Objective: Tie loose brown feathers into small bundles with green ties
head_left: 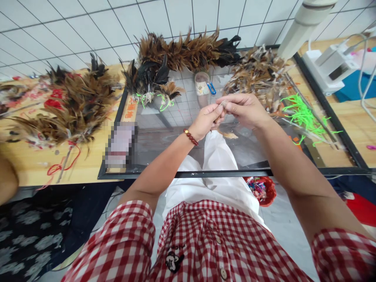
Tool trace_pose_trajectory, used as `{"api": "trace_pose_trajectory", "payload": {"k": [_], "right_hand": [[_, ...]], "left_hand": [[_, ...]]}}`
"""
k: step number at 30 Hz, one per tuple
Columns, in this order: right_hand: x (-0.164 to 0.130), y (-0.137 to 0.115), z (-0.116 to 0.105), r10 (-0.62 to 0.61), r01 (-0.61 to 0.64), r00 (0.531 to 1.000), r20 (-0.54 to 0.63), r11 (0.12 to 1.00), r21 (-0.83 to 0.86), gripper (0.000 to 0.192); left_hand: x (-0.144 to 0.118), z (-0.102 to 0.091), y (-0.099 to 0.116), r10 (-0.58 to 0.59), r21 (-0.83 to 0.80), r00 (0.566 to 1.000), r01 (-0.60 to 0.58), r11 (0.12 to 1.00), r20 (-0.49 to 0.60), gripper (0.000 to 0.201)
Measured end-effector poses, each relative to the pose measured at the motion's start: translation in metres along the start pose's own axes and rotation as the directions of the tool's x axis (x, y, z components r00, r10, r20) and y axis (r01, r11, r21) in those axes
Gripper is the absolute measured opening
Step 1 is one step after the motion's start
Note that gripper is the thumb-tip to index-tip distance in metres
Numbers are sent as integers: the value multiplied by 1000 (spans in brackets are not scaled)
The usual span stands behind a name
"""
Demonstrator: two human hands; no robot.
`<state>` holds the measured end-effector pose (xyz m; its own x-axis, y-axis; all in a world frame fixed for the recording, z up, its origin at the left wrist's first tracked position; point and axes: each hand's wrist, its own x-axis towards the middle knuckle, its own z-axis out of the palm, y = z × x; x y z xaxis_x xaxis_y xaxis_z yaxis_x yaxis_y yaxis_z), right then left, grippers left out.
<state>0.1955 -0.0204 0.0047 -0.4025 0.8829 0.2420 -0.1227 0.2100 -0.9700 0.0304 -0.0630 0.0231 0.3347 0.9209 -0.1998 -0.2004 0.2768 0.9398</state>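
My left hand (208, 118), with a beaded bracelet (190, 137) on its wrist, and my right hand (246, 110) meet over the dark glass-like panel (164, 147). Both are closed, fingertips pinched together around a small pale bit that I cannot make out. Just below the fingers shows a light brown feather (229, 135); whether it is held or lying there I cannot tell. Beyond the hands stands a printed cup (201, 84) with a blue clip (211, 88) at its side. Loose brown feathers (258, 72) are heaped right of it, and small dark feather bunches with green ties (152, 86) lie left.
A long brown feather strip (182, 51) lies along the tiled wall. Bright green ties (305, 113) and thin rods are at right, near a white power adapter (331, 66). A blurred phone-like object (120, 145) and more feathers (79, 102) sit left. A red bin (268, 192) stands below.
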Motion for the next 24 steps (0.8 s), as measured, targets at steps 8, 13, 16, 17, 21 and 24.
{"api": "trace_pose_trajectory", "payload": {"k": [8,13,16,17,21,24], "right_hand": [[4,5,-2,-177,154,971,-162,977,-146,43],[4,8,4,-166,142,969,-183,980,-137,46],[4,7,11,-153,143,969,-195,988,-64,45],[4,4,11,-145,135,971,-190,989,-67,44],[-3,-20,-11,-37,45,999,27,928,-370,30],[-15,-34,-38,312,-26,918,246,664,-747,18]], "left_hand": [[12,-5,-7,227,81,969,-220,972,-92,21],[11,-4,-6,208,57,976,-204,977,-70,21],[9,-4,-5,175,77,980,-168,983,-91,28],[9,-4,-5,178,84,977,-169,982,-113,30],[15,-10,-6,221,61,941,-212,975,-256,29],[21,-15,-5,221,-21,906,-245,969,-361,26]]}}
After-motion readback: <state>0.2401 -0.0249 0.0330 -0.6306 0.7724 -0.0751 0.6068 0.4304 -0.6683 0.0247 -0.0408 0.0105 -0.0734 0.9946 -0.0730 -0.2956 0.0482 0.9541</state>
